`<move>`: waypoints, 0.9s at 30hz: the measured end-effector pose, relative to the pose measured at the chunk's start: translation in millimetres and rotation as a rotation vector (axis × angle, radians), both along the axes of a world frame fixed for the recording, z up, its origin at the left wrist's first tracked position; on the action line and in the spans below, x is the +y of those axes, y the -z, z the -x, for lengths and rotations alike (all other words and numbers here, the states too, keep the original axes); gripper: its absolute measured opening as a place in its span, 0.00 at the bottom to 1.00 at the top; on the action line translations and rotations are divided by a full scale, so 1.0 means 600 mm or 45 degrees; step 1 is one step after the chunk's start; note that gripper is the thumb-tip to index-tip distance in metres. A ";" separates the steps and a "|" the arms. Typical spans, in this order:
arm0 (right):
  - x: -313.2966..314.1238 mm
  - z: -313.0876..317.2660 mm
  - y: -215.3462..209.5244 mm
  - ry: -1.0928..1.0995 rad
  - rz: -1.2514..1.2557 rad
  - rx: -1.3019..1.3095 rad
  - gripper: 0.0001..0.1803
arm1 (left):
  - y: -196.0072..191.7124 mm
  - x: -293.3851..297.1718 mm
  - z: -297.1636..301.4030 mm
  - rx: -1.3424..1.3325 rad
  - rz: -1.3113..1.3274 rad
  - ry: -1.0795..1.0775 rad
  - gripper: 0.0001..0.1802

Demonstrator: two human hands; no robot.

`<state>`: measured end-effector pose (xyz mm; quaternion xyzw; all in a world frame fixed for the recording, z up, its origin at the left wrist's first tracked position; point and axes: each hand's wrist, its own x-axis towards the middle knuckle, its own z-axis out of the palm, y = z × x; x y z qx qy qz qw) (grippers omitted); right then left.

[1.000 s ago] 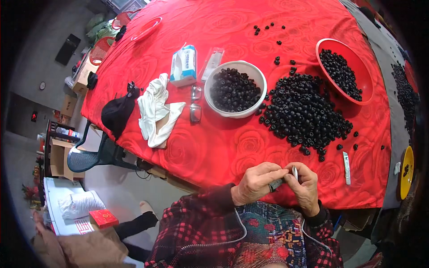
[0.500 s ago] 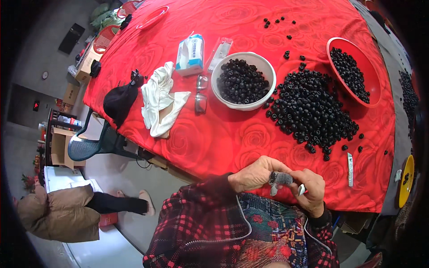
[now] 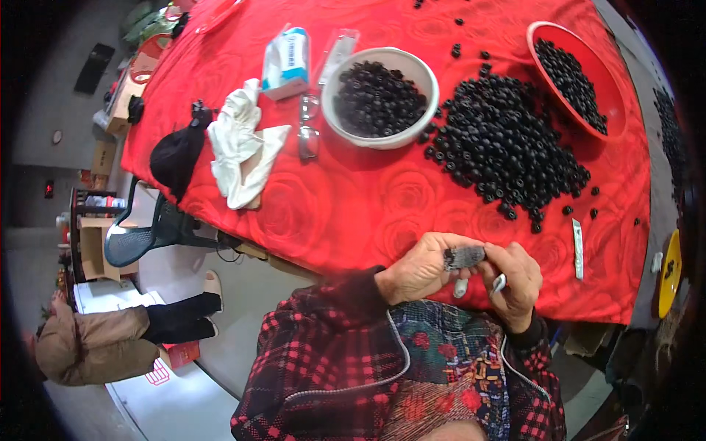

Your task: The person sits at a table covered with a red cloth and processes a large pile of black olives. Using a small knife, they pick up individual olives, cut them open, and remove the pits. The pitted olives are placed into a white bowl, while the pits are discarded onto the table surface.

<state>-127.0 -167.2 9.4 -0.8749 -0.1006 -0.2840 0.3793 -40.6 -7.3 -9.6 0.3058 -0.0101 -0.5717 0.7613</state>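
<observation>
Close together over the table's near edge, my left hand [image 3: 419, 270] and my right hand [image 3: 518, 282] meet at a dark grey, textured piece [image 3: 463, 257], perhaps a wrap round a finger. My left fingers are curled at it, and my right thumb and fingers pinch its right end. Below it, by the left fingers, a small whitish tip [image 3: 461, 287] shows. Another small white piece [image 3: 499, 282] sticks out between my right fingers; what it is I cannot make out. Beyond my hands lies a large heap of small black ring-like parts [image 3: 507, 143].
A white bowl [image 3: 434, 92] and a red bowl [image 3: 616, 125] hold similar black parts. Eyeglasses [image 3: 308, 128], a tissue pack [image 3: 287, 62], white cloth [image 3: 239, 140] and a black cap [image 3: 176, 158] lie left. A white strip [image 3: 578, 248] and yellow plate [image 3: 668, 287] are right. A person [image 3: 110, 338] stands left.
The whole view has shifted, so the table things sit higher in the picture. My hands stay together at the grey piece, with the fingers slightly rearranged.
</observation>
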 end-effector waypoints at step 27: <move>-0.022 0.005 0.015 0.014 -0.391 0.421 0.13 | -0.012 0.004 -0.012 -0.528 -0.235 -0.044 0.12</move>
